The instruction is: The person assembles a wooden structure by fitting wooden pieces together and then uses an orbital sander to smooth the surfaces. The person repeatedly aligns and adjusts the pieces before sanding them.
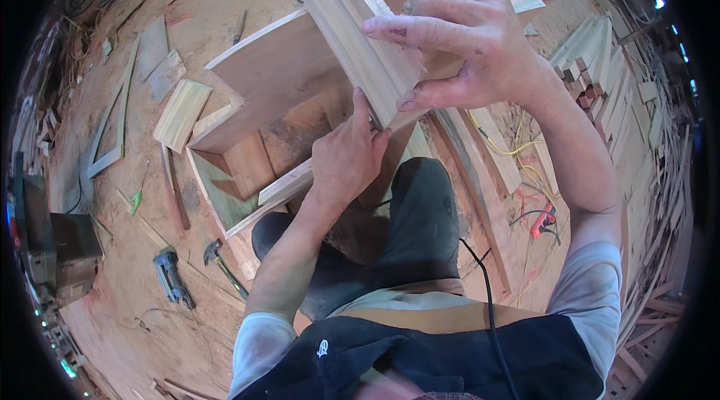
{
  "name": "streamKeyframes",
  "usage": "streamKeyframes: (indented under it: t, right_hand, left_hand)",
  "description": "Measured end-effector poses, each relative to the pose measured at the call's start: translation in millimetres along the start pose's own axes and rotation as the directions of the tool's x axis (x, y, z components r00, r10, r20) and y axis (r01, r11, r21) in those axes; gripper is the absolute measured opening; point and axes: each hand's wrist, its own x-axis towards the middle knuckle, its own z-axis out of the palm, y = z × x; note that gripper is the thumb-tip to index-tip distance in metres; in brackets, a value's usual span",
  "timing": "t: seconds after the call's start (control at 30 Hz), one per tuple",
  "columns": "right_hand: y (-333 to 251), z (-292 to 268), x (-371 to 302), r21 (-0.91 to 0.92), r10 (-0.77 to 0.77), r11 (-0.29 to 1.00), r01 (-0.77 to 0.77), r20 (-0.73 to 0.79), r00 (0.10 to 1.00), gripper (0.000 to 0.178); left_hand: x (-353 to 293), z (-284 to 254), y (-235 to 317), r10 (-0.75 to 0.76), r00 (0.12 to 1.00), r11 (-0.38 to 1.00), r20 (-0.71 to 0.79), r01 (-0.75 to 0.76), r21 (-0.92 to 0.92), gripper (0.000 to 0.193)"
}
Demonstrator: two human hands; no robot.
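A pale wooden board [341,21] with long grooves along its face is raised in front of me, tilted, its upper end away from me. My right hand [480,43] grips its right side, thumb below and fingers above. My left hand [349,152] is closed at the board's lower end, with the index finger against its face. Beneath and to the left stands an open wooden box frame [274,73] of upright panels. A short wooden strip [285,184] lies by my left wrist, over the frame's near side. The board hides part of the frame.
A hammer [217,259] and a dark power tool [173,278] lie on the floor at left. Beyond them are a wooden offcut [182,113] and a thin frame [112,126]. On the right are a red-handled tool [541,221], a yellow cord [499,146] and stacked timber strips [592,96].
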Motion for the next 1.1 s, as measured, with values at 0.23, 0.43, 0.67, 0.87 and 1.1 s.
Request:
streamKeyframes:
  t: [0.23, 0.43, 0.67, 0.87, 1.1]
  right_hand:
    - [1, 0, -2, 0.016, 0.005, 1.000, -0.005, -0.025, 1.000, 0.066]
    - [2, 3, 2, 0.014, 0.022, 1.000, -0.022, -0.019, 1.000, 0.049]
    - [-1, 2, 2, 0.003, 0.087, 0.996, -0.087, 0.004, 0.996, 0.044]
    - [-4, -2, 2, -0.007, 0.130, 0.991, -0.130, 0.072, 0.989, 0.045]
    - [-4, 1, 5, 0.058, 0.049, 0.997, -0.054, 0.075, 0.996, 0.053]
  left_hand:
    - [2, 11, 1, -0.004, 0.998, 0.999, -0.069, 0.006, 0.041, 0.081]
    - [7, 3, -4, 0.033, 0.998, 0.999, -0.051, -0.032, 0.024, 0.074]
    - [83, -19, -38, -0.351, 0.824, 0.093, 0.445, 0.503, -0.859, 0.070]
    - [115, 34, -38, -0.205, 0.926, -0.303, 0.317, 0.248, -0.920, 0.071]
    - [116, 45, -28, -0.318, 0.919, -0.258, 0.232, 0.152, -0.954, 0.068]
